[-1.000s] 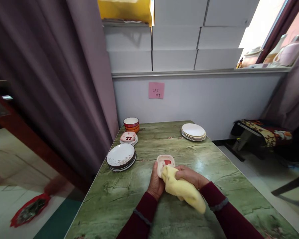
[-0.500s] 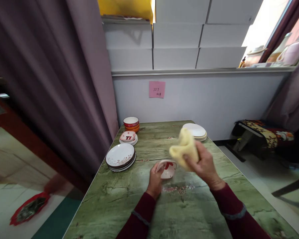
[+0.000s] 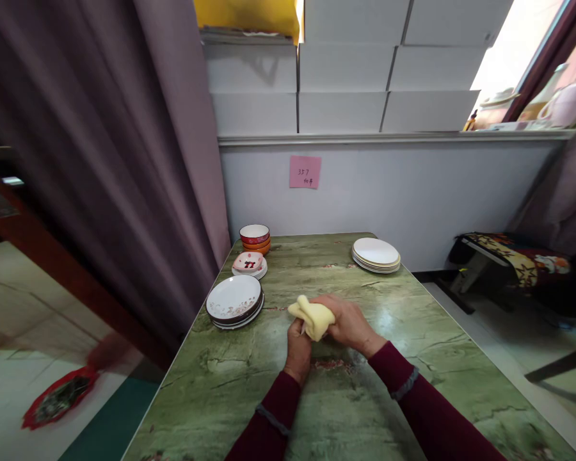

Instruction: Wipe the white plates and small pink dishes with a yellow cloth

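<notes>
My right hand (image 3: 350,325) is closed around a folded pale yellow cloth (image 3: 315,318) and presses it down over a small white dish with a red pattern. The cloth covers nearly all of that dish. Gripping the dish at its left edge, my left hand (image 3: 298,352) is closed, its fingertips partly behind the cloth. Both hands meet above the middle of the green marbled table (image 3: 221,403).
At the table's left side stand dark-rimmed plates (image 3: 234,298), a small pink-edged dish (image 3: 248,261) on white saucers (image 3: 262,269), and stacked red and orange bowls (image 3: 255,237). White plates (image 3: 376,252) are piled at the back right. A pink note (image 3: 305,171) hangs on the wall.
My right hand has brought the yellow cloth left and down onto the small dish, which is now mostly covered. My left hand keeps its hold in about the same place.
</notes>
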Demonstrator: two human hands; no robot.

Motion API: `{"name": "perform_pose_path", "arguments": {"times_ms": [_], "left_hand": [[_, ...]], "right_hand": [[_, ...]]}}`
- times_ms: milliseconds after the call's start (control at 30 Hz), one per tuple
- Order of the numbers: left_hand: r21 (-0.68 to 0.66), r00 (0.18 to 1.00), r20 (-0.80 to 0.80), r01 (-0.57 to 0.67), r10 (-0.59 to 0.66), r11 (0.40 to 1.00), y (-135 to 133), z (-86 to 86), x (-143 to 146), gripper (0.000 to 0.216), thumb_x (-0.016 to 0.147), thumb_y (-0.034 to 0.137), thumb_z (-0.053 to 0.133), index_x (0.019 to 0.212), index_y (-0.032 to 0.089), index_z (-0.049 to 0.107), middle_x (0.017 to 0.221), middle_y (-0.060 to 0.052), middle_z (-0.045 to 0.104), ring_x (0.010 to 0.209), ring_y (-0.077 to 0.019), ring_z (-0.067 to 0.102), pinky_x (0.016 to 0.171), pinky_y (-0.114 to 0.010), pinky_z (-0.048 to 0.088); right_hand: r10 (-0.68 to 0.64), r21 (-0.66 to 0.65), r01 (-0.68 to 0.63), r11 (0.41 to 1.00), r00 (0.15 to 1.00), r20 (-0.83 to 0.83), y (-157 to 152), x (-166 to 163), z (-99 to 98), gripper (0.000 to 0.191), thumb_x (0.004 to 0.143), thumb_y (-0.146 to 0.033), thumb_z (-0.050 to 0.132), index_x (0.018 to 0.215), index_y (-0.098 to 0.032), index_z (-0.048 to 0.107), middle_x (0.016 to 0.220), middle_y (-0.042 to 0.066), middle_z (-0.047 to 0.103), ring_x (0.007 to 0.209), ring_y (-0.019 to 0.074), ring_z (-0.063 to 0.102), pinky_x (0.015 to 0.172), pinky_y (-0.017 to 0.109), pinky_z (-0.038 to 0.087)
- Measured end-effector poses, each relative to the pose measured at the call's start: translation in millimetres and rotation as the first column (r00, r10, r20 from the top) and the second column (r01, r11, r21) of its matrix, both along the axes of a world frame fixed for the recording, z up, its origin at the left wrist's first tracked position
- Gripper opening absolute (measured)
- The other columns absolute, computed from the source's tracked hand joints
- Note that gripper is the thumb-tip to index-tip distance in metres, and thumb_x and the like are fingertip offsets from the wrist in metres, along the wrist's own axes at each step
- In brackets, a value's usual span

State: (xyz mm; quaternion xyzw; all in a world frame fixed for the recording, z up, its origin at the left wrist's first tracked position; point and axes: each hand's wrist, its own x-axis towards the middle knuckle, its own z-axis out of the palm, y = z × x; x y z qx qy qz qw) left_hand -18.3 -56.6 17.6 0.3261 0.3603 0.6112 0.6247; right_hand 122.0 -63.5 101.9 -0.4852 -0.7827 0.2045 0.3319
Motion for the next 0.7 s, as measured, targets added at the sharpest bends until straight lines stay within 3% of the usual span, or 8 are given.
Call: {"name": "perform_pose_path", "arguments": {"times_ms": [133, 233, 333, 433, 533, 700], "left_hand": [[0.035, 0.999, 0.035, 0.040, -0.041, 0.999, -2.6, 5.7, 0.1, 0.031, 0.068, 0.024, 0.080, 0.098, 0.019, 0.074, 0.096, -0.004, 0.076, 0.087, -0.0209, 0.066, 0.079, -0.028, 0.051], [0.045, 0.995, 0.085, 0.047, -0.051, 0.998, -3.2, 8.2, 0.6, 0.027, 0.073, 0.027, 0.077, 0.099, 0.019, 0.073, 0.098, -0.003, 0.075, 0.087, -0.0191, 0.066, 0.079, -0.026, 0.051], [0.044, 0.987, 0.146, 0.059, -0.064, 0.997, -1.6, 7.8, -0.1, 0.029, 0.076, 0.028, 0.075, 0.105, 0.021, 0.071, 0.106, -0.003, 0.074, 0.097, -0.0200, 0.066, 0.089, -0.029, 0.050], [0.035, 0.982, 0.169, 0.077, -0.082, 0.996, -0.1, 5.5, -1.1, 0.033, 0.079, 0.031, 0.074, 0.110, 0.023, 0.068, 0.112, -0.005, 0.073, 0.104, -0.0228, 0.066, 0.097, -0.035, 0.049], [0.037, 0.988, 0.124, 0.091, -0.095, 0.995, -1.2, 4.5, -0.3, 0.035, 0.079, 0.034, 0.073, 0.112, 0.022, 0.066, 0.114, -0.008, 0.073, 0.104, -0.0252, 0.068, 0.095, -0.038, 0.051], [0.070, 0.996, -0.092, 0.009, -0.002, 0.998, -4.2, 6.5, 0.7, 0.034, 0.080, 0.037, 0.072, 0.109, 0.019, 0.068, 0.113, -0.010, 0.073, 0.100, -0.0231, 0.068, 0.088, -0.033, 0.053]], "right_hand": [[-0.097, -0.101, 0.067, 0.993, 0.938, -0.332, 4.7, 5.2, -28.1, 0.045, 0.073, -0.025, 0.064, 0.118, -0.020, 0.064, 0.111, 0.007, 0.072, 0.101, 0.0242, 0.065, 0.092, 0.039, 0.050], [-0.208, -0.206, 0.109, 0.972, 0.807, -0.553, 1.6, -6.5, -46.8, 0.053, 0.074, -0.040, 0.067, 0.122, -0.018, 0.059, 0.107, 0.007, 0.073, 0.092, 0.0226, 0.068, 0.084, 0.038, 0.055], [-0.323, -0.298, 0.154, 0.942, 0.655, -0.683, -6.6, -28.5, -57.5, 0.059, 0.076, -0.047, 0.067, 0.126, -0.018, 0.055, 0.111, 0.010, 0.072, 0.095, 0.0234, 0.070, 0.084, 0.039, 0.057], [-0.412, -0.356, 0.211, 0.910, 0.546, -0.730, -14.7, -47.8, -62.4, 0.061, 0.076, -0.049, 0.067, 0.126, -0.017, 0.054, 0.114, 0.013, 0.071, 0.099, 0.0249, 0.070, 0.087, 0.041, 0.057], [-0.483, -0.375, 0.307, 0.875, 0.483, -0.731, -18.7, -55.1, -65.5, 0.064, 0.074, -0.047, 0.069, 0.127, -0.016, 0.053, 0.116, 0.013, 0.070, 0.100, 0.0246, 0.069, 0.087, 0.040, 0.056], [-0.534, -0.294, 0.471, 0.832, 0.533, -0.656, -21.9, -46.6, -64.9, 0.051, 0.074, -0.038, 0.067, 0.120, -0.016, 0.059, 0.102, 0.010, 0.074, 0.086, 0.0241, 0.069, 0.078, 0.038, 0.057]]}}
